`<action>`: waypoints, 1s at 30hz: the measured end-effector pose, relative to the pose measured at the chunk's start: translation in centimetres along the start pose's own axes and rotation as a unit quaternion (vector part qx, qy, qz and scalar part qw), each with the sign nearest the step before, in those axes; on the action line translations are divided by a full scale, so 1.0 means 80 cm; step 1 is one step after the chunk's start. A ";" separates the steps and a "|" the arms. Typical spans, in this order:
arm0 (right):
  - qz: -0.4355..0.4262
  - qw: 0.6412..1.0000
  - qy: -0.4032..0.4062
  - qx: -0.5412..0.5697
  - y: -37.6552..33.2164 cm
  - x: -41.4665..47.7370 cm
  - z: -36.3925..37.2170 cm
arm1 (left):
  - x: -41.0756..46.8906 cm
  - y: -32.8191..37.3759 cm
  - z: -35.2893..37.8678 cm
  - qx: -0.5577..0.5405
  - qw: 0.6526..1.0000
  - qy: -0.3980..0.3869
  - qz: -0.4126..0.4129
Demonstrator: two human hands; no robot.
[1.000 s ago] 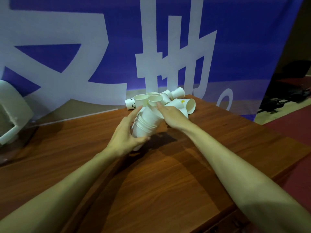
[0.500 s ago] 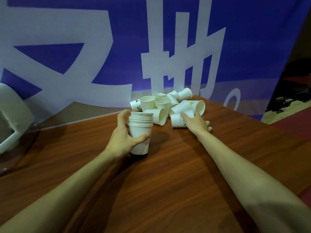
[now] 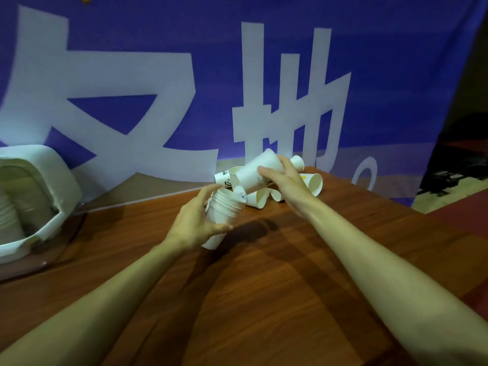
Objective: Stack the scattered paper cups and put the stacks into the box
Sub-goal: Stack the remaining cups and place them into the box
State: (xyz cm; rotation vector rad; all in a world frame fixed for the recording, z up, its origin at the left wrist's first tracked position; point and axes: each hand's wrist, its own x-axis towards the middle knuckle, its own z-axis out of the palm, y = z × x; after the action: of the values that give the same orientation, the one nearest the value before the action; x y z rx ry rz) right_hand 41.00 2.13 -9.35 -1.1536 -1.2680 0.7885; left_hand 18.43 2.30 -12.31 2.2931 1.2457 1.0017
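Paper cups lie scattered in a heap (image 3: pixel 266 196) at the far edge of the counter (image 3: pixel 264 286). Largest, the white box (image 3: pixel 52 180) sits well left of the heap, cup stacks inside. Nearer the heap, the left hand (image 3: pixel 195 223) has its grip wrapped around a tilted stack (image 3: pixel 221 215) — mouth toward the heap. Above it, the right hand (image 3: pixel 287 186) has its grip closed on a single cup (image 3: pixel 253 171) — tilted, just over the heap.
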 end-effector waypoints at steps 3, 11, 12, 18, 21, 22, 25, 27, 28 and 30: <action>-0.024 0.986 -0.093 -0.138 -0.009 -0.003 0.026 | -0.001 0.010 -0.004 0.002 1.000 0.001 0.003; 0.052 0.967 -0.162 -0.187 0.025 0.016 0.055 | 0.008 -0.021 0.002 0.032 0.999 -0.032 -0.024; 0.044 0.971 -0.127 -0.199 0.031 0.023 0.052 | 0.012 -0.025 0.004 0.051 0.997 -0.051 -0.037; 0.032 0.943 0.051 -0.327 0.086 0.071 0.018 | 0.058 -0.043 0.014 0.099 0.991 -0.078 -0.038; 0.037 0.927 0.041 -0.372 0.108 0.091 0.019 | 0.075 -0.058 0.019 0.106 0.990 -0.084 -0.034; 0.030 0.925 0.045 -0.376 0.114 0.094 0.022 | 0.078 -0.063 0.020 0.106 0.991 -0.082 -0.030; 0.000 0.931 0.080 -0.356 0.126 0.098 0.030 | 0.082 -0.075 0.020 0.089 0.994 -0.070 -0.010; 0.000 0.934 0.078 -0.348 0.128 0.096 0.032 | 0.082 -0.079 0.018 0.082 0.994 -0.070 -0.005; 0.003 0.936 0.079 -0.342 0.128 0.096 0.032 | 0.081 -0.081 0.017 0.081 0.994 -0.070 -0.006; 0.004 0.949 0.094 -0.300 0.116 0.090 0.027 | 0.079 -0.084 0.015 0.085 0.994 -0.074 -0.018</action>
State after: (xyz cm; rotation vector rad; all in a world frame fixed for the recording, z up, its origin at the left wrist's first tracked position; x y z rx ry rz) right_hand 41.47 11.92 -16.19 -1.6759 -1.3804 0.2803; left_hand 17.64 11.31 -14.41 2.4123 1.3506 0.7247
